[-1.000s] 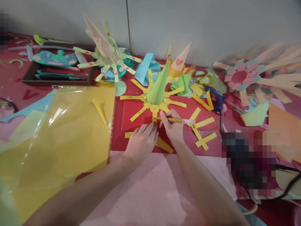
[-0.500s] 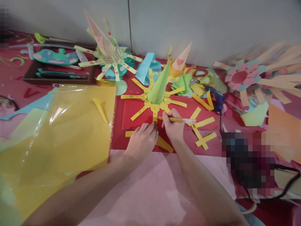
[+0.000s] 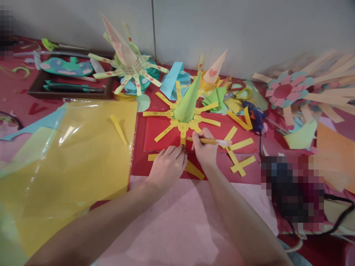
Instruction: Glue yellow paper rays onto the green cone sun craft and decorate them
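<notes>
My right hand (image 3: 205,150) is closed around a gold-coloured pen (image 3: 208,141) with a pale end, its tip at a yellow paper strip (image 3: 183,136) marked with letters. That strip sticks out toward me from the base of a green paper cone (image 3: 186,102), and similar strips fan out around it, some bearing drawn stars. With curled fingers, my left hand (image 3: 168,162) grips the near end of the same strip; the fingertips are partly hidden. Beneath the cone piece lies a red sheet (image 3: 155,129).
Loose yellow strips (image 3: 241,143) lie to the right, near a blue glue gun (image 3: 255,116) and scissors (image 3: 242,93). A plastic-covered yellow pack (image 3: 94,147) lies at left. Behind stand a tray (image 3: 74,94) and a pink-coned paper piece (image 3: 122,50). A wall (image 3: 222,29) closes the back.
</notes>
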A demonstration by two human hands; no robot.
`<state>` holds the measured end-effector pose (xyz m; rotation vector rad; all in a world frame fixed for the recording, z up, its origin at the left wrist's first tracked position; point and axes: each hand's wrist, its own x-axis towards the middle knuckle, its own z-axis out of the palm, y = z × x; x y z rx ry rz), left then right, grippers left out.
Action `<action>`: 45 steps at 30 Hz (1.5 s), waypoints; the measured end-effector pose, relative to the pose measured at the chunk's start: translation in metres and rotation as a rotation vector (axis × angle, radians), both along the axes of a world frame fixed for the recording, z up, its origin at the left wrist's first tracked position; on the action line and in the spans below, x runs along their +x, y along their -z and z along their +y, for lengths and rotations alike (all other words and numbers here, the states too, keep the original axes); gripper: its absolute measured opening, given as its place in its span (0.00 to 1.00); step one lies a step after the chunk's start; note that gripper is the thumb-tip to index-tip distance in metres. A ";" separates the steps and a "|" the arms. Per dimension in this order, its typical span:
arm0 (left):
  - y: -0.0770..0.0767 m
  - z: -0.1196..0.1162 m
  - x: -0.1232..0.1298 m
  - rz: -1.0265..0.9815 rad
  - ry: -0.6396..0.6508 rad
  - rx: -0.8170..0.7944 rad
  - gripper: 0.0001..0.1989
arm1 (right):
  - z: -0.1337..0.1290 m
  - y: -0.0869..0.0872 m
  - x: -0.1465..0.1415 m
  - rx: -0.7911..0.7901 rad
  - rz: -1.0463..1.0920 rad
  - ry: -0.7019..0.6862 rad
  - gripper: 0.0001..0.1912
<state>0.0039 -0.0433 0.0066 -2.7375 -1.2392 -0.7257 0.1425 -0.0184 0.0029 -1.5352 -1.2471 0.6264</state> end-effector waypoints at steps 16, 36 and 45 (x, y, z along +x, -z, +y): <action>0.000 0.000 0.000 0.017 0.008 -0.021 0.12 | -0.002 0.001 -0.001 -0.052 0.066 -0.056 0.16; 0.002 0.000 0.000 0.002 0.000 -0.021 0.12 | -0.001 0.004 0.001 -0.011 -0.014 -0.037 0.16; 0.001 0.000 0.000 0.002 0.008 -0.025 0.12 | -0.002 0.000 -0.001 -0.043 0.065 -0.073 0.15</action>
